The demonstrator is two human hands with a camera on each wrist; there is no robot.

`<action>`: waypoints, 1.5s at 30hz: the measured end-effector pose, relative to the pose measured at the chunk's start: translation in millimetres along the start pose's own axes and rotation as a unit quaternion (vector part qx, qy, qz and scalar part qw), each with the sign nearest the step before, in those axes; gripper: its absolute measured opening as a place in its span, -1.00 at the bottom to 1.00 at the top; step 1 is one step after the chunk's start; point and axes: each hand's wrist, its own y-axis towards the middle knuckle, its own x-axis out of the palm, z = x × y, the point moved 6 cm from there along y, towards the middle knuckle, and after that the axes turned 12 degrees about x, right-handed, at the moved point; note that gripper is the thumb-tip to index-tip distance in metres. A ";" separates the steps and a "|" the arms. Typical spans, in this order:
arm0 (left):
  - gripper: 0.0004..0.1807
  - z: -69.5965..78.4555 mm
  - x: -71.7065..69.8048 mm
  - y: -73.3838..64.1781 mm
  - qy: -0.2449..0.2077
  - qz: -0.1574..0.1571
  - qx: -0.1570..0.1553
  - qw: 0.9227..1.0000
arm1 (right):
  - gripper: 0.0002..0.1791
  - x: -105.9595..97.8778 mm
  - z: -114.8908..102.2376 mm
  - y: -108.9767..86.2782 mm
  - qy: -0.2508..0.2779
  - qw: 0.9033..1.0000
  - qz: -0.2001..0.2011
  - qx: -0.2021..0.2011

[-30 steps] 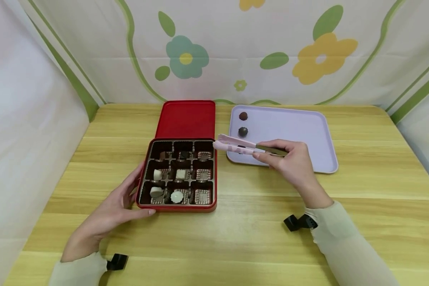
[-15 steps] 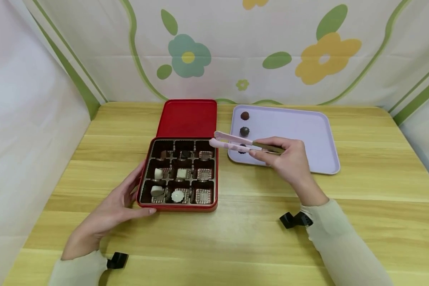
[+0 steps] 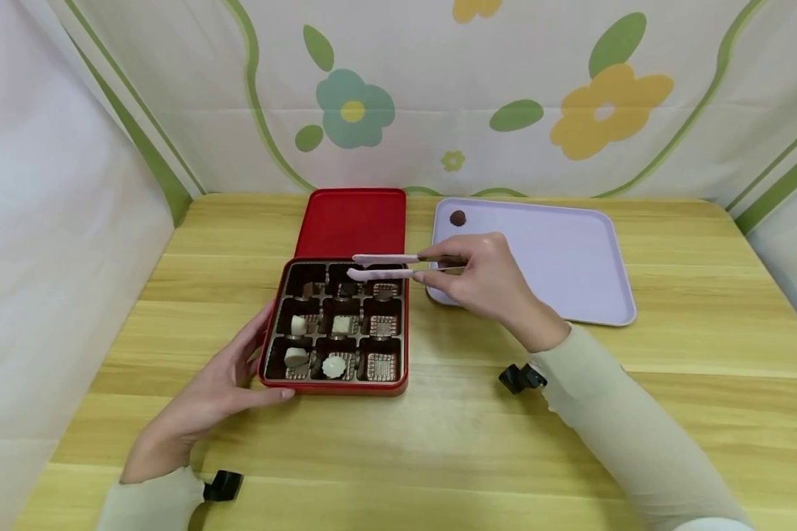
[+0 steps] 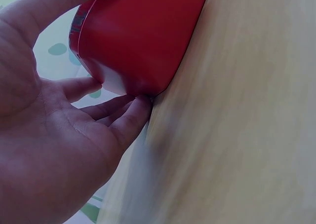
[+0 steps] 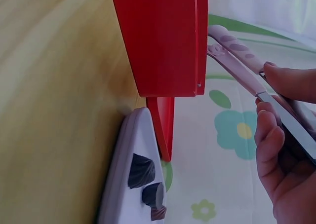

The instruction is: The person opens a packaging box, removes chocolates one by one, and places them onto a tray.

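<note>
A red tin (image 3: 345, 387) holds a dark tray of compartments. My left hand (image 3: 215, 391) grips its front left corner, the thumb along the front and the fingers against the left side. My right hand (image 3: 488, 280) holds tongs (image 3: 385, 274) with pale pink tips and metal handles. The tips hover apart over the back row, near a dark chocolate (image 3: 347, 289) in the back middle compartment, with nothing visible between them. White chocolates, one of them a flower-shaped piece (image 3: 334, 366), lie in the left and middle compartments. The middle and front right compartments are bare.
The tin's red lid (image 3: 352, 221) lies open behind it. To the right is a lilac tray (image 3: 558, 258). A brown chocolate (image 3: 458, 218) sits at its back left; dark chocolates (image 5: 141, 171) there show in the right wrist view. A floral curtain (image 3: 425, 96) stands behind.
My right hand has carried the tongs left, from between the lilac tray and the tin to over the tin's back row. My left hand has stayed on the tin.
</note>
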 end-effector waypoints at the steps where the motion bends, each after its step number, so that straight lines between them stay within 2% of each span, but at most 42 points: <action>1: 0.36 -0.2 -0.4 0.0 0.001 0.001 0.001 1.000 | -0.80 1.2 -2.3 2.4 -0.007 1.000 -0.001 -0.008; 7: 0.38 -0.2 -2.6 0.2 0.009 -0.001 0.009 1.000 | -0.76 9.0 -9.2 12.4 -0.040 0.999 -0.022 -0.018; 15: 0.38 0.8 -4.9 -2.7 0.012 -0.002 0.013 1.000 | -0.77 21.4 -23.4 26.7 -0.079 0.993 -0.092 0.004; 23: 0.39 1.5 -5.7 -5.9 0.009 0.000 0.015 1.000 | -0.75 36.0 -46.2 43.7 -0.176 0.970 -0.165 0.007; 27: 0.39 0.8 -5.4 -7.0 0.011 0.001 0.015 1.000 | -0.83 45.4 -52.5 48.9 -0.201 0.960 -0.195 0.010; 29: 0.39 0.3 -4.8 -6.6 0.010 0.001 0.015 1.000 | -0.86 48.2 -53.1 49.4 -0.206 0.958 -0.200 0.013; 32: 0.39 -0.1 -4.3 -5.5 0.007 -0.001 0.016 1.000 | -0.86 49.4 -51.2 48.7 -0.204 0.959 -0.197 0.019; 45: 0.39 1.6 -4.8 -3.3 0.012 -0.004 0.016 1.000 | -0.77 36.2 -40.7 37.7 -0.146 0.978 -0.149 0.028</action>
